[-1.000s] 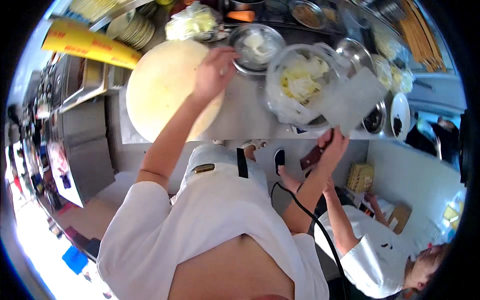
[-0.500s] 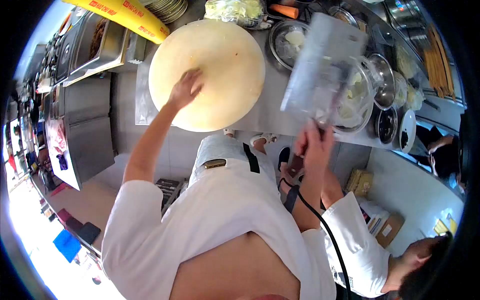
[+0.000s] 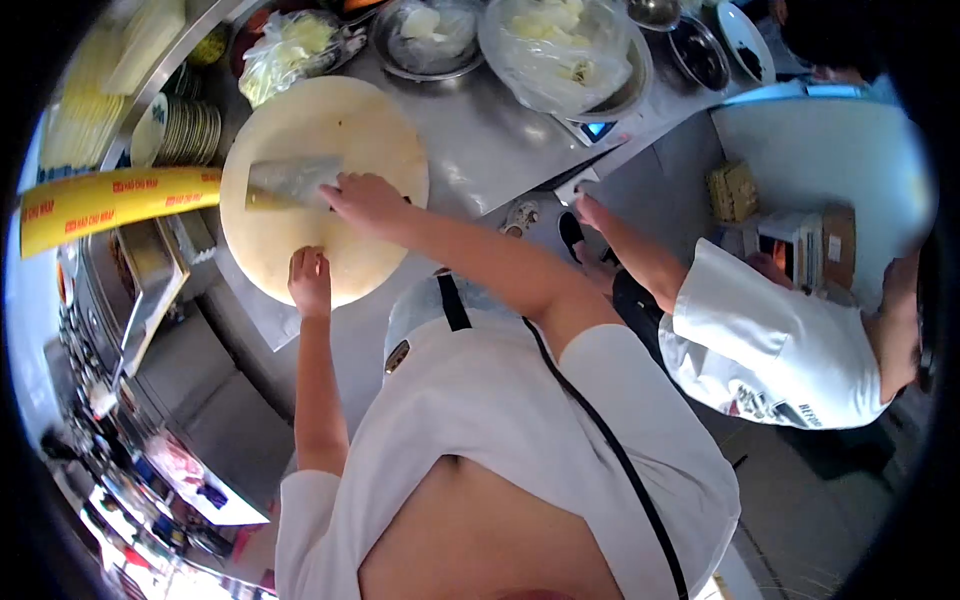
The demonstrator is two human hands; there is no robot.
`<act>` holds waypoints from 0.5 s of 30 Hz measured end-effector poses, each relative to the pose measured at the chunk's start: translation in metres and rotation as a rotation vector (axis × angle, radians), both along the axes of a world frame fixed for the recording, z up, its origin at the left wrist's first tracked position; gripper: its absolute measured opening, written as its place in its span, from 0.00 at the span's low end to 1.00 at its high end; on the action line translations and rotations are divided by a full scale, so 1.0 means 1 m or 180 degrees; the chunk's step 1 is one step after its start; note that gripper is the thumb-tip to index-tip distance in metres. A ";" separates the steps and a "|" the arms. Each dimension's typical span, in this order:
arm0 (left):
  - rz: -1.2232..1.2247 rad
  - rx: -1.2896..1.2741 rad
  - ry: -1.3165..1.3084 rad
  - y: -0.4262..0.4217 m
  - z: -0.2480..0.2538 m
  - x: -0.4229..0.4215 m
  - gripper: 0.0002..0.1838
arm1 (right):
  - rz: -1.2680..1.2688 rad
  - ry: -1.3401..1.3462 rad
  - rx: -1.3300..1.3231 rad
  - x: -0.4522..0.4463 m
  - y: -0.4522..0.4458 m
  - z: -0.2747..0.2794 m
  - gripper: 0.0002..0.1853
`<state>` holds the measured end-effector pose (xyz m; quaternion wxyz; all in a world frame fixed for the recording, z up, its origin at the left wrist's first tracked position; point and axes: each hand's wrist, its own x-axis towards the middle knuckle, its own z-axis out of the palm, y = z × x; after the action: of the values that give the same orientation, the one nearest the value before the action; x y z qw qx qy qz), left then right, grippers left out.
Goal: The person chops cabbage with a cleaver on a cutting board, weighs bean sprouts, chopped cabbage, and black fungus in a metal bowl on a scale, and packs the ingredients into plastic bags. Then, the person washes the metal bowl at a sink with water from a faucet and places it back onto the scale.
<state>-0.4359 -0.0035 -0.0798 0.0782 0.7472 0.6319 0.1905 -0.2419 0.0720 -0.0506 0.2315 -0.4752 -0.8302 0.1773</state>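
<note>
My right hand (image 3: 365,206) is closed on the handle of a broad cleaver (image 3: 290,182). Its blade lies flat or nearly flat over the round wooden chopping block (image 3: 378,125), pointing left. Close to the block's near edge, my left hand (image 3: 310,282) has its fingers loosely curled in, and nothing shows in them. Small dark specks mark the block's surface. The right hand covers the cleaver's handle.
A yellow cling wrap box (image 3: 120,205) lies left of the block, beside stacked plates (image 3: 185,132). Behind stand bagged vegetables (image 3: 285,55) and metal bowls (image 3: 430,70). On the right, a co-worker's arm (image 3: 640,250) reaches toward a scale (image 3: 597,130).
The cleaver has swung from above the bowls on the right to over the block. My left hand has drawn back toward the near edge and its fingers have curled. The view has turned.
</note>
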 end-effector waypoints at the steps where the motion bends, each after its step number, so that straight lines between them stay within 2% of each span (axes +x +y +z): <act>1: -0.0020 -0.0186 -0.0159 -0.003 0.004 -0.004 0.06 | 0.0077 -0.0087 0.0002 -0.008 -0.001 -0.010 0.12; 4: 0.0569 -0.0696 -0.1256 -0.025 0.022 0.001 0.05 | 0.0139 -0.0114 0.0030 -0.014 -0.007 -0.020 0.12; 6: 0.0775 -0.0561 -0.1882 -0.043 0.041 0.002 0.05 | 0.0054 -0.0045 0.0104 -0.022 -0.011 -0.035 0.13; 8: 0.1435 -0.0579 -0.1886 -0.051 0.071 0.005 0.06 | 0.0252 -0.0235 0.0059 -0.029 -0.012 -0.046 0.15; 10: 0.1388 -0.0220 -0.2300 -0.041 0.101 0.008 0.06 | 0.0393 -0.0320 0.0009 -0.027 -0.019 -0.043 0.17; 12: 0.1131 -0.0199 -0.2391 -0.016 0.139 0.028 0.06 | 0.0528 -0.0308 0.0002 -0.017 -0.031 -0.032 0.19; 15: 0.0214 -0.0102 -0.2644 0.031 0.204 0.105 0.07 | 0.0221 0.0009 -0.0370 0.006 -0.049 -0.003 0.20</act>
<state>-0.3306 0.0272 0.1238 0.3318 0.5845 0.5736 0.4683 -0.2356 0.0226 -0.0540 0.1984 -0.4585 -0.8341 0.2338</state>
